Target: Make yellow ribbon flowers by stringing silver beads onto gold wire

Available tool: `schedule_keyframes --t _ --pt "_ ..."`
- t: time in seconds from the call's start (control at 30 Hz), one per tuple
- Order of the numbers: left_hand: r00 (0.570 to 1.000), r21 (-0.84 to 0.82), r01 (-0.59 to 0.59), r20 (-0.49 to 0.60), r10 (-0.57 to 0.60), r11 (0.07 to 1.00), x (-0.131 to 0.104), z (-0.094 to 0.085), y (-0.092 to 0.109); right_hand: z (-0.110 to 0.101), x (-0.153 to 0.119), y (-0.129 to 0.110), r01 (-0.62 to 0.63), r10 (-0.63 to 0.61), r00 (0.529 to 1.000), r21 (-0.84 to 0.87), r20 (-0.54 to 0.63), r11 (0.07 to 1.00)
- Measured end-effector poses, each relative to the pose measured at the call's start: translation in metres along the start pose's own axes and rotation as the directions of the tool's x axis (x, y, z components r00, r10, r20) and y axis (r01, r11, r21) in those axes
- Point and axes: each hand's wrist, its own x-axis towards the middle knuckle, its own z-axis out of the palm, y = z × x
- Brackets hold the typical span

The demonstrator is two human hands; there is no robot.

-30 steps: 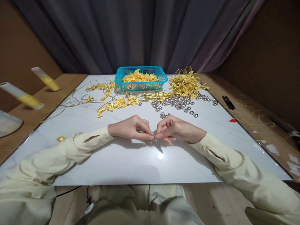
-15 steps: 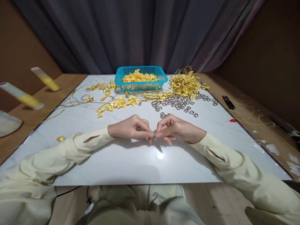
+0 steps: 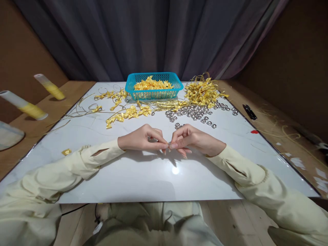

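My left hand (image 3: 145, 138) and my right hand (image 3: 188, 139) meet fingertip to fingertip above the white table, each in a pinch. Between them shows a tiny bit of thin gold cord (image 3: 168, 144); the rest of it is hidden by the fingers. Just beyond my right hand lie silver heart-shaped rings (image 3: 196, 112), strewn loosely. A row of yellow ribbon bows (image 3: 130, 112) lies beyond my left hand, and one gold piece (image 3: 66, 151) rests beside the left sleeve.
A blue basket (image 3: 154, 96) of yellow bows stands at the back. To its right is a heap of bows on gold cords (image 3: 203, 90). Black snips (image 3: 249, 112) lie near the right edge. Yellow thread cones (image 3: 33, 108) stand at left.
My hands stay together at the same spot with only slight finger movement. The left fingertips have shifted a little. The things on the table have not moved.
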Motion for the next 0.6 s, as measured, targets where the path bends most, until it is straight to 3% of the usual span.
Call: schedule_keyframes --t 0.6 --pt "0.998 0.036 -0.054 -0.023 0.055 0.998 0.0001 0.0003 -0.0010 0.0003 0.0000 0.0000 0.011 -0.011 1.000 -0.013 -0.019 1.000"
